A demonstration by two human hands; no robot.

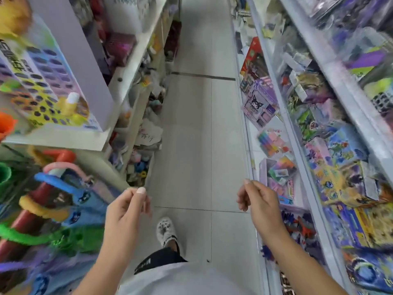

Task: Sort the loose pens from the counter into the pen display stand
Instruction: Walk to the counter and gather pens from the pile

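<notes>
A: Both hands are up in front of the body, and neither carries anything. Left hand [125, 206] has its fingers loosely curled, thumb near the fingertips, nothing between them. Right hand [258, 204] looks the same: relaxed curl, nothing held.

B: So no pens picked up. Where are they?

A: I can't spot any loose pens, and no counter either. We're looking down a narrow aisle with a pale tiled floor [191, 128], and 1 white shoe [166, 231] is stepping forward below the hands.

B: That explains the posture. Hands riding free at waist height suits walking, I'd say, rather than reaching.

A: Agreed. On the left, a tilted board with rows of dark holes [45, 86] sits on a shelf. That could be the pen display stand, but blur stops me calling it. Nearer on that side is a bundle of fuzzy coloured sticks [49, 201].

B: And right?

A: Long white shelves [302, 167] packed with boxed toys, plus a flat marker set [271, 142], still packaged, so not the loose pens.

B: My read: sorting hasn't visibly begun, and finding the counter comes first.
</notes>
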